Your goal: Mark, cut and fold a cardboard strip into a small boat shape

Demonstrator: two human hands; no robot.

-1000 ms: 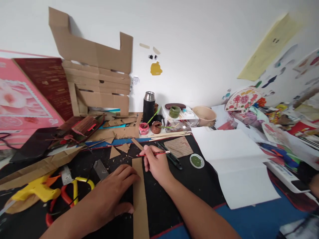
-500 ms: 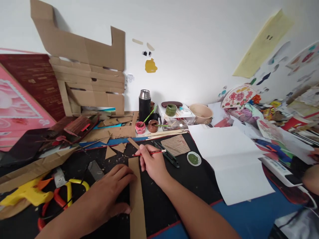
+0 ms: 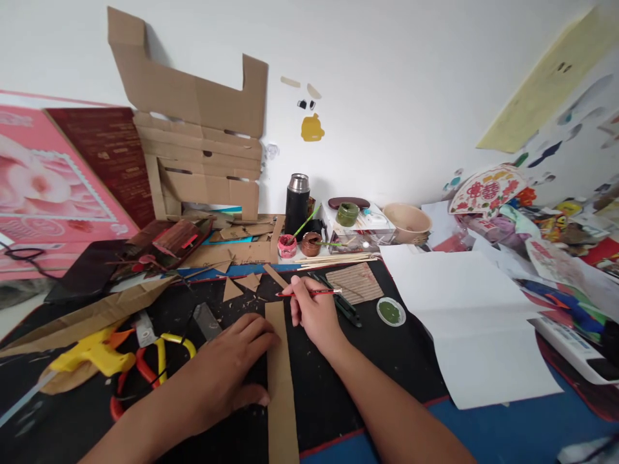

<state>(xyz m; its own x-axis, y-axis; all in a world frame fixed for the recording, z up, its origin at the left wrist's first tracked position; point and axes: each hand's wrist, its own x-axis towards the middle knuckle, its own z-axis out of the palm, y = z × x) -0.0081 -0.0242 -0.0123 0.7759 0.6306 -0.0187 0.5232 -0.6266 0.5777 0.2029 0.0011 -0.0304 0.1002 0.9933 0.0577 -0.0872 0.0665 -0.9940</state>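
Observation:
My right hand [image 3: 315, 316] is closed around a thin red pencil [image 3: 325, 292], its tip pointing left just above the far end of a narrow cardboard strip [image 3: 282, 406]. Whether the tip touches anything I cannot tell. My left hand [image 3: 235, 364] lies open along the strip's left edge, fingertips on the cardboard and thumb stretched toward it. The strip runs lengthwise over a black mat [image 3: 333, 399]. Beyond my right hand are a dark green utility knife [image 3: 345, 308] and a piece of corrugated cardboard [image 3: 355, 281]. Small cardboard triangles [image 3: 232, 290] lie past the strip's far end.
Left of my hands are a yellow glue gun [image 3: 99, 351] and red-and-yellow handled pliers [image 3: 162, 357]. A lid with green paint [image 3: 391, 312] and white paper [image 3: 483, 335] lie right. Behind stand paint jars [image 3: 287, 246], a black flask [image 3: 296, 205] and a bowl [image 3: 407, 222].
The view has turned left, so everything sits farther right in the picture. Another person's arm at the right edge has left view. Both hands keep nearly the same pose at the strip.

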